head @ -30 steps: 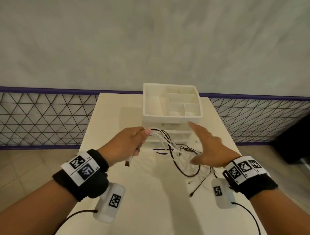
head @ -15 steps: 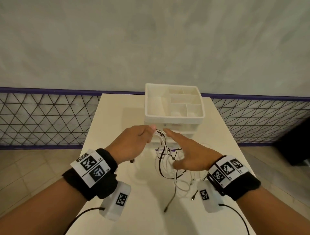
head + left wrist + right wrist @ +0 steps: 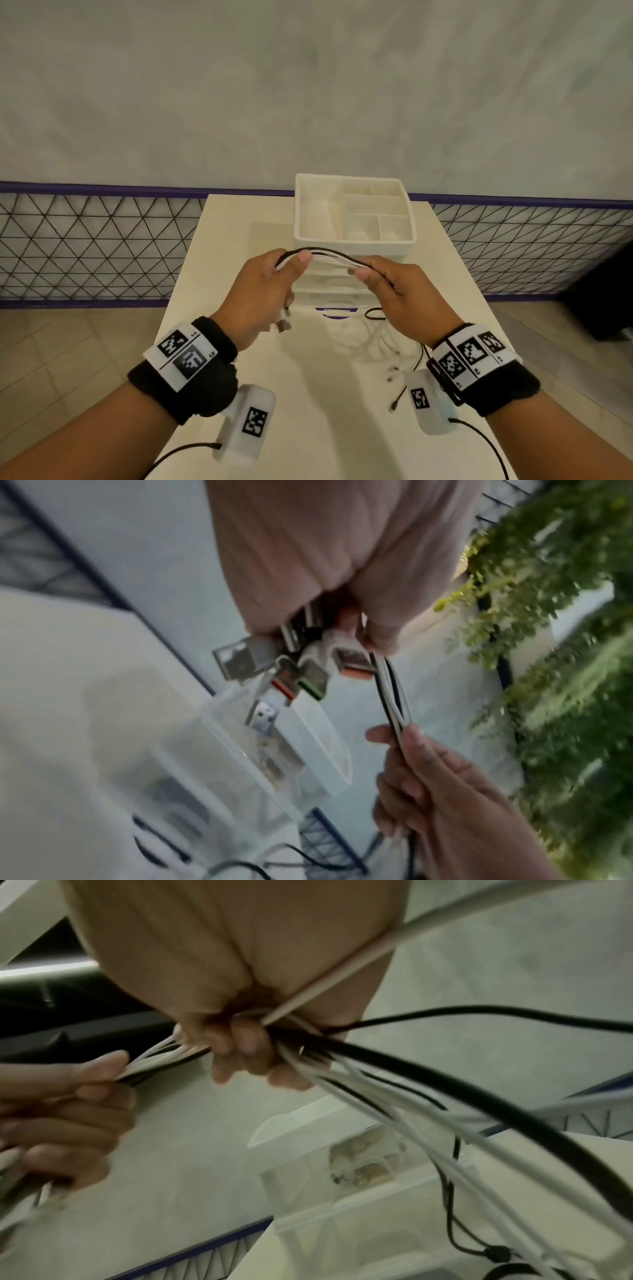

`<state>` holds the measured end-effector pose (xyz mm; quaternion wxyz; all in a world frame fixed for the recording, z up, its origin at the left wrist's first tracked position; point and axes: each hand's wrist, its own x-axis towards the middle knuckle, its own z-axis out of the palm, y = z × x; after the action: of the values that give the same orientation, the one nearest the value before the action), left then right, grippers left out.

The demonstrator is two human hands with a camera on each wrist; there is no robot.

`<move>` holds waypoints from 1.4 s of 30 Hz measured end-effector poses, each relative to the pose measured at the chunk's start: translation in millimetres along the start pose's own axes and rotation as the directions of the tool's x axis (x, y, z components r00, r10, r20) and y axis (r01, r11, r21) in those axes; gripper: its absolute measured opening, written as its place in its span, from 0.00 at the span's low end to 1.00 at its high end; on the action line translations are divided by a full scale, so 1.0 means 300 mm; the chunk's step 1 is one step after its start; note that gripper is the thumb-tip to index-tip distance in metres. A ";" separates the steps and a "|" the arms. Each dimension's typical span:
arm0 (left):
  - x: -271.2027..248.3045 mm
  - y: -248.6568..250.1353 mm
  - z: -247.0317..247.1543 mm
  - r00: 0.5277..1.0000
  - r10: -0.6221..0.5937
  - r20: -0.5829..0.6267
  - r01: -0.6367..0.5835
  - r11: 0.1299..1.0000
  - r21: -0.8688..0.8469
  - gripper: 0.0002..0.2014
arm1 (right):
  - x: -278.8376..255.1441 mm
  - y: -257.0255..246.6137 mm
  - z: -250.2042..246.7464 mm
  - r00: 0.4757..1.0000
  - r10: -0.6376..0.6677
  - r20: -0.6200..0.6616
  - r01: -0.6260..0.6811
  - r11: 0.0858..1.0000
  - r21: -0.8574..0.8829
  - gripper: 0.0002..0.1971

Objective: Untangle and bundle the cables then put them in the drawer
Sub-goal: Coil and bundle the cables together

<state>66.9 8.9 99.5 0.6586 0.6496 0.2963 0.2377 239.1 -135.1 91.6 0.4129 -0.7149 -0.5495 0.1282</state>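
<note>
Several white and black cables [image 3: 330, 257] stretch as one bunch between my two hands, held above the table in front of the white drawer unit [image 3: 354, 219]. My left hand [image 3: 274, 284] grips the plug end; USB plugs [image 3: 291, 674] stick out below its fingers. My right hand [image 3: 387, 284] grips the bunch [image 3: 308, 1047] a short way along. Past it, the loose cable ends [image 3: 394, 356] hang down to the table. The unit's top tray has open compartments; its drawers are mostly hidden behind my hands.
The cream table [image 3: 239, 240] stands against a grey wall, with a wire-mesh fence [image 3: 85, 246] on both sides. A dark object [image 3: 606, 291] sits on the floor at the right. Green plants [image 3: 565, 615] show in the left wrist view.
My right hand has gone from open beside the cables to gripping them. Both hands have risen and pulled the bunch into a short span; the slack has lifted off the table.
</note>
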 end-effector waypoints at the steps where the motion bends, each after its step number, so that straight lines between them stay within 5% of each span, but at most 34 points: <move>1: -0.004 0.007 0.021 0.999 -0.039 -0.025 0.035 0.991 -0.126 0.18 | 0.001 -0.010 0.009 0.998 -0.035 -0.057 0.035 0.999 0.005 0.13; 3: -0.010 0.008 0.064 0.998 -0.068 -0.006 0.064 0.967 -0.245 0.18 | 0.008 -0.046 0.037 0.982 -0.095 -0.166 0.100 0.995 0.022 0.13; 6: -0.025 -0.008 0.133 0.997 -0.001 0.072 0.015 0.981 -0.192 0.35 | 0.015 -0.087 0.087 0.958 -0.197 -0.209 0.209 0.977 0.037 0.12; 8: -0.029 0.004 0.163 0.994 0.004 0.105 0.023 0.967 -0.253 0.34 | 0.004 -0.099 0.128 0.959 -0.236 -0.159 0.241 0.970 0.011 0.13; 11: -0.028 0.048 0.181 0.997 -0.062 0.034 0.070 0.949 -0.308 0.16 | -0.021 -0.088 0.164 0.955 -0.291 -0.062 0.286 0.954 -0.086 0.11; 16: 0.012 0.041 0.135 0.954 -0.280 -0.111 0.199 0.863 -0.465 0.23 | -0.043 -0.060 0.150 0.955 -0.275 0.111 0.291 0.941 -0.171 0.25; 19: 0.034 0.049 0.077 0.935 -0.305 -0.179 0.154 0.807 -0.570 0.19 | -0.075 -0.047 0.104 0.977 -0.184 0.104 0.184 0.983 0.012 0.22; 22: 0.038 0.057 0.035 0.960 -0.272 -0.069 0.182 0.791 -0.584 0.23 | -0.085 -0.026 0.054 0.990 -0.053 0.133 0.038 0.992 0.117 0.14; 25: 0.022 0.050 0.030 0.968 -0.232 0.093 0.250 0.878 -0.408 0.24 | -0.071 -0.037 0.039 0.963 -0.067 0.260 0.063 0.998 0.021 0.13; 27: 0.019 0.036 0.042 0.967 -0.189 0.173 0.204 0.976 -0.077 0.25 | -0.059 -0.050 0.048 0.935 -0.113 0.336 0.142 0.988 -0.064 0.16; 30: -0.001 0.024 0.071 0.939 -0.162 0.303 0.062 0.947 0.316 0.30 | -0.036 -0.074 0.047 0.930 -0.150 0.336 0.201 0.972 -0.121 0.11; 35: -0.036 0.006 0.075 0.840 -0.221 0.496 0.161 0.974 0.161 0.32 | -0.021 -0.113 0.019 0.963 0.007 0.270 -0.047 0.988 0.144 0.04; 37: -0.051 -0.001 0.081 0.825 -0.190 0.532 0.148 0.982 0.121 0.25 | -0.016 -0.106 0.013 0.976 0.000 0.217 -0.023 0.994 0.104 0.06; 42: -0.047 0.015 0.046 0.928 -0.140 0.345 0.092 0.984 0.153 0.12 | -0.008 -0.053 -0.059 0.952 0.111 0.285 -0.140 0.987 0.082 0.11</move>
<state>66.8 -10.6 104.9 0.6690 0.7057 0.2262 0.0570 238.6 -144.4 113.5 0.3579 -0.7014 -0.5485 0.2813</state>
